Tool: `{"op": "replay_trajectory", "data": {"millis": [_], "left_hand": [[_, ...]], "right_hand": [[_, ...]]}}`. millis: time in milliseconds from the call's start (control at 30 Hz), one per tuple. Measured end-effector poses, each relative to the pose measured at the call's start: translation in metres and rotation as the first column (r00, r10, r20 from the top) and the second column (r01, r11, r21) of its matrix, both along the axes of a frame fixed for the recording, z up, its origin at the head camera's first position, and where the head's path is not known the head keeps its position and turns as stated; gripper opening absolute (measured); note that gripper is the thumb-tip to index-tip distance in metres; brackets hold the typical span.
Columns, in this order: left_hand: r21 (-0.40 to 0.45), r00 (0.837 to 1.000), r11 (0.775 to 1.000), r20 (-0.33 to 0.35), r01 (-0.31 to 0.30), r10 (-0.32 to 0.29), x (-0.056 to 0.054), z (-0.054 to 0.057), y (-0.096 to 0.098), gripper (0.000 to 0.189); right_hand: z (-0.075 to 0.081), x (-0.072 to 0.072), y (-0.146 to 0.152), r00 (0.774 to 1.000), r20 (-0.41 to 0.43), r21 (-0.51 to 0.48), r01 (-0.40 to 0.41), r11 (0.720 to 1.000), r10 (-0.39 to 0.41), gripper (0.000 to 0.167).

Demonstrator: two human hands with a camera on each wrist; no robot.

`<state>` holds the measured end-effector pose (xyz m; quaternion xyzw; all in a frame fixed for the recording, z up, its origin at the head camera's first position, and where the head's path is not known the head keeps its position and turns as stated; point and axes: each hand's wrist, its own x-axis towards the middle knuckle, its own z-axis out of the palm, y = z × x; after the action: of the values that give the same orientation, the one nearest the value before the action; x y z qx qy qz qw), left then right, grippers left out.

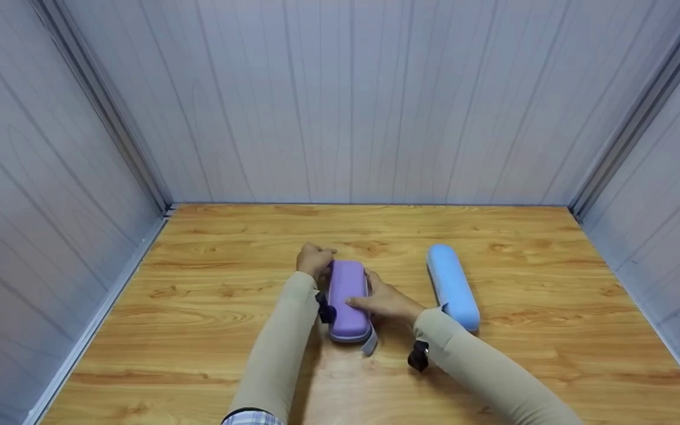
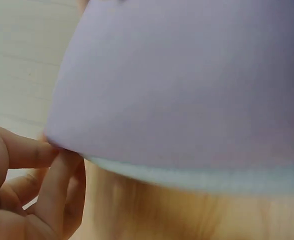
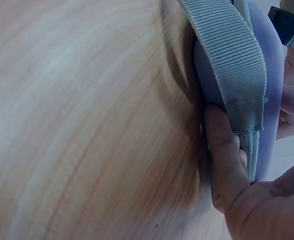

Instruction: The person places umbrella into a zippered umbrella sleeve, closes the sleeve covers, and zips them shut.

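A purple hard zippered case lies lengthwise on the wooden table, lid up. Its grey strap hangs from the right side near the front end. My right hand grips the case from the right, thumb on the lid and fingers along the side below the strap. At the far left corner is my left hand. In the left wrist view its thumb and finger pinch at the edge where the pale zipper band runs; the zipper pull itself is hidden by the fingertips.
A light blue case of similar shape lies slanted to the right, behind my right forearm. Pale panel walls enclose the table at the back and both sides. Black wrist cameras sit on both sleeves.
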<state>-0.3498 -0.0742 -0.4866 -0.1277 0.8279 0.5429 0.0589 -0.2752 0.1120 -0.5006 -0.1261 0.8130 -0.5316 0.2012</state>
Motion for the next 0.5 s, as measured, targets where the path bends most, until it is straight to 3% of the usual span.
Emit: {"op": "replay_trajectory", "data": {"millis": [100, 233, 333, 500], "left_hand": [[0.078, 0.999, 0.997, 0.033, 0.026, -0.028, -0.001, -0.003, -0.004, 0.028], [-0.023, 0.991, 0.991, 0.031, 0.134, -0.133, -0.002, -0.001, -0.011, 0.020], [-0.074, 0.974, 0.971, 0.036, 0.226, -0.224, -0.001, 0.001, -0.017, 0.019], [-0.087, 0.929, 0.925, 0.023, 0.370, -0.369, 0.002, -0.002, -0.026, 0.022]], "right_hand": [[0.000, 0.000, 0.000, 1.000, 0.007, -0.003, 0.005, 1.000, -0.005, 0.100], [0.000, 0.001, 0.001, 1.000, 0.021, 0.017, 0.006, 1.000, -0.006, 0.101], [0.000, 0.000, 0.002, 0.999, 0.043, 0.024, 0.011, 1.000, -0.012, 0.102], [0.001, 0.001, 0.003, 0.996, 0.087, 0.000, 0.014, 1.000, -0.014, 0.104]]}}
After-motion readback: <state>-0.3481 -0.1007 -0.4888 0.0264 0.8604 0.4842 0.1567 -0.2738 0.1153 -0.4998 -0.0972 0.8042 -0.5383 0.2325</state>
